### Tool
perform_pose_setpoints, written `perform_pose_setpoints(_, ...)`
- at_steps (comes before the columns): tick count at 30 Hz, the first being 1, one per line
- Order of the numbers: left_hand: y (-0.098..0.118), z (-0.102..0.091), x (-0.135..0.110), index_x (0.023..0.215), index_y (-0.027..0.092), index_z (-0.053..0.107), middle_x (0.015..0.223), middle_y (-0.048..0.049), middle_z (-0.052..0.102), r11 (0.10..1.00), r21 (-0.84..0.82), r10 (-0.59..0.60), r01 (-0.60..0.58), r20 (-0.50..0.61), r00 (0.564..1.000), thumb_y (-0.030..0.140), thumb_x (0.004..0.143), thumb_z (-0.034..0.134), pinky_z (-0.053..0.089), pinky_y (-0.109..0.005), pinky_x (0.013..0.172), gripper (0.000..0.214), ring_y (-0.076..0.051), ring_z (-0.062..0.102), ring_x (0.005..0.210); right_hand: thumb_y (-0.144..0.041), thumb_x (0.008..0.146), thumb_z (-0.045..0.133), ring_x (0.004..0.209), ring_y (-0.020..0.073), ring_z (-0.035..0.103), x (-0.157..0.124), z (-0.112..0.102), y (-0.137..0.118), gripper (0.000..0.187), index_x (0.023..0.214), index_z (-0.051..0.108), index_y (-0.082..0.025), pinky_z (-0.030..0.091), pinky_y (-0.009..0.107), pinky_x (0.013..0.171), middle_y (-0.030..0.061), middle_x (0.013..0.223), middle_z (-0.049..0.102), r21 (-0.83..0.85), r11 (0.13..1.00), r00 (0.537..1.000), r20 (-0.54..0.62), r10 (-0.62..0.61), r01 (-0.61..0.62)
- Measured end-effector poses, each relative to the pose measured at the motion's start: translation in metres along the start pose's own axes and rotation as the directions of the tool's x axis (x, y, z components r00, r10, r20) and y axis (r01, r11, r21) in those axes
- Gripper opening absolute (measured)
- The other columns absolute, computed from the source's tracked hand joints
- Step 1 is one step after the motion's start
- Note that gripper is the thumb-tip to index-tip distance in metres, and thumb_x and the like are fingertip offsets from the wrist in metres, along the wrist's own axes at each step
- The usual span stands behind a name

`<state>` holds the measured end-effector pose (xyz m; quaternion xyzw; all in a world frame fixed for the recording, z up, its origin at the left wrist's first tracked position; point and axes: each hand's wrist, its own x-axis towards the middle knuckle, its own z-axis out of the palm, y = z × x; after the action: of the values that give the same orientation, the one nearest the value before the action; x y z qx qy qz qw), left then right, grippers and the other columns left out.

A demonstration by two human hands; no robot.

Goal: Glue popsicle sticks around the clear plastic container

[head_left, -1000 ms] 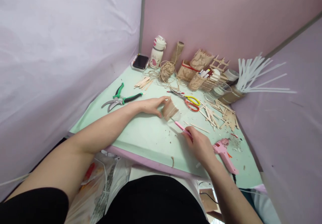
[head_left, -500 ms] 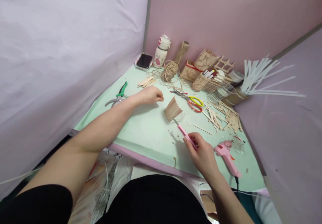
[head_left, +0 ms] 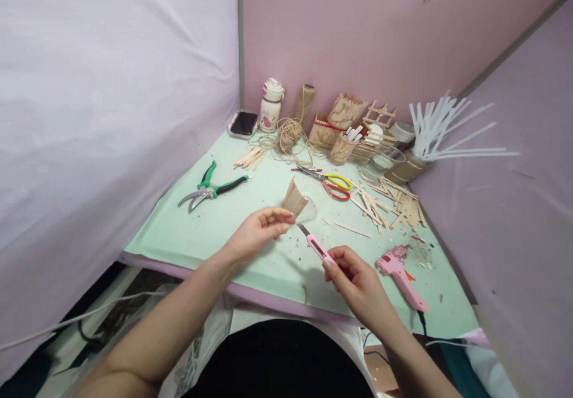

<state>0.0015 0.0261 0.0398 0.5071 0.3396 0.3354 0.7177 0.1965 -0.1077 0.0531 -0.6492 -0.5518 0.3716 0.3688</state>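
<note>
Pink cutter — smooth plastic, metal blade; stick-built piece — matt, ridged wood; twine ball, rough, fibrous.

Just one camera here, head-worn, looking forward and down, close over the table, facing the pink wall.

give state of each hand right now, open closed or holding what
Left hand: partly curled beside the craft-stick piece; cannot tell if gripping.
Right hand: closed, holding the pink utility knife.
</note>
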Motion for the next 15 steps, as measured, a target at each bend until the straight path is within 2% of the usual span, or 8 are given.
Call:
perform_pose_setpoints(2, -0.008, 0.009, -0.005, 0.092, 0.016, 0.072, 0.093, -0.0053, 0.068, 0.982, -0.164, -0.104, 0.098, -0.028, 0.994, 0.039, 0.065, 0.079, 0.040, -0.021, 0.062, 0.036, -0.008, 0.054, 0.069, -0.046, 0.093, 0.053, 0.057, 0.0119, 0.049, -0.001, 0.000, 0.002, 0.025, 0.086, 0.056, -0.022, 0.037, 0.022, 0.052, -0.0021, 0.068, 0.057, -0.015, 1.000, 1.000, -0.002, -0.021, 0.021)
perform_pose_setpoints(5, -0.012, 0.020, -0.007, 0.086, 0.015, 0.074, 0.081, -0.0025, 0.063, 0.966, -0.220, -0.141, 0.134, -0.017, 0.990, 0.044, 0.061, 0.083, 0.036, -0.020, 0.058, 0.040, -0.007, 0.049, 0.064, -0.045, 0.094, 0.051, 0.059, 0.0126, 0.049, -0.003, 0.001, 0.005, 0.025, 0.086, 0.056, -0.022, 0.037, 0.023, 0.054, -0.0024, 0.067, 0.056, -0.053, 0.997, 0.999, -0.010, -0.051, 0.051)
perform_pose_setpoints(11, -0.013, 0.033, -0.006, 0.069, 0.016, 0.071, 0.062, 0.0018, 0.057, 0.998, 0.018, -0.060, 0.062, -0.056, 0.997, 0.041, 0.061, 0.082, 0.034, -0.023, 0.060, 0.029, -0.009, 0.042, 0.059, -0.043, 0.095, 0.049, 0.059, 0.0136, 0.051, -0.009, 0.002, 0.008, 0.024, 0.085, 0.057, -0.022, 0.039, 0.024, 0.055, -0.0020, 0.066, 0.058, -0.102, 0.993, 0.998, -0.014, -0.066, 0.065)
perform_pose_setpoints(15, -0.020, 0.029, -0.008, 0.064, 0.016, 0.068, 0.062, 0.0011, 0.057, 0.989, 0.131, -0.049, 0.064, -0.116, 0.992, 0.044, 0.064, 0.077, 0.034, -0.025, 0.059, 0.029, -0.011, 0.043, 0.059, -0.045, 0.094, 0.049, 0.056, 0.0139, 0.051, -0.014, -0.008, 0.012, 0.025, 0.085, 0.057, -0.023, 0.039, 0.025, 0.053, -0.0020, 0.065, 0.057, -0.097, 0.993, 0.987, -0.139, -0.080, 0.067)
